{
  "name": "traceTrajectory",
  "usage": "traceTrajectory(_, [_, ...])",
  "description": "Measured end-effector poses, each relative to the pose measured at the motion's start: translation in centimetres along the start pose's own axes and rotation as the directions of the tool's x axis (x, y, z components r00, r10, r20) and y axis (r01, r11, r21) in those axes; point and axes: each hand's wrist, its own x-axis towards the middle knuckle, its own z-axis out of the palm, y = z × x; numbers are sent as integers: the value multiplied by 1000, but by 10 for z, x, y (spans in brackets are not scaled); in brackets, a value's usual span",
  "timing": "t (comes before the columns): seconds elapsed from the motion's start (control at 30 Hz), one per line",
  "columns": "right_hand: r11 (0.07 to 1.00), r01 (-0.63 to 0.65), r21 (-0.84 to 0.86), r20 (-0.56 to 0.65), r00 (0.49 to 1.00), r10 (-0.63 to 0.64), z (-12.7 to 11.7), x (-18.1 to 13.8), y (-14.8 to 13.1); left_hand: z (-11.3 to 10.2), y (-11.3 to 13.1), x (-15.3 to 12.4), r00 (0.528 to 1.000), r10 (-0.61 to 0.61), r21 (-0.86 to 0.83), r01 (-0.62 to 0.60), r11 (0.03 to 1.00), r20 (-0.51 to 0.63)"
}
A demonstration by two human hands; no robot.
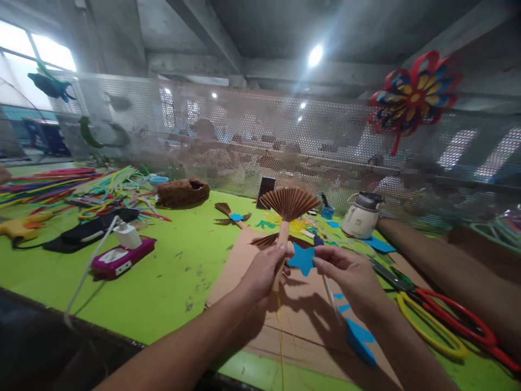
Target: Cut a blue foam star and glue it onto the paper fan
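Note:
My left hand (264, 270) is closed round the stem of a brown pleated paper fan (290, 202), holding it upright above a sheet of brown cardboard (244, 271). My right hand (353, 274) pinches a blue paper star (303, 259) right beside the fan's stem, where smaller brown pleated wings spread out. A thin white stick (331, 298) hangs down under my right hand. A second brown fan piece with a blue centre (233, 215) lies on the green table (175, 271) behind.
Blue paper scraps (360, 339) lie at the right, next to red and yellow scissors (443, 320). A white kettle (360, 217), a pink box (120, 259) with a white charger, coloured strips (81, 187) and a perforated screen (285, 141) with a paper pinwheel (413, 95) surround the table.

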Motion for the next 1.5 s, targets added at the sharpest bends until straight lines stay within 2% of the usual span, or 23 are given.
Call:
traceTrajectory(0.23, [997, -7, 80, -10, 1000, 8, -4, 4, 0, 6, 4, -7, 998, -66, 32, 67, 997, -7])
traceTrajectory(0.63, [998, 2, 62, -3, 1000, -1, -2, 16, -9, 8, 1, -13, 995, -83, 100, 78, 992, 47])
traceTrajectory(0.73, [998, 14, 57, 33, 999, -16, -1, 20, -8, 8, -1, -12, 994, -80, 108, 72, 992, 76])
traceTrajectory(0.97, [998, -3, 70, 104, 995, -4, -4, 24, -10, 10, -3, -14, 994, -89, 104, 82, 991, 61])
traceTrajectory(1.2, [998, -10, 56, 83, 997, 5, -8, 21, -12, 10, -1, -14, 993, -116, 76, 113, 991, 36])
traceTrajectory(1.37, [997, 60, -48, 75, 996, -57, -11, 21, -12, 9, 2, -13, 992, -121, 29, 120, 992, 32])
traceTrajectory(1.5, [950, 215, -228, 162, 970, -181, -15, 19, -16, 9, 6, -13, 992, -127, 10, 127, 992, 11])
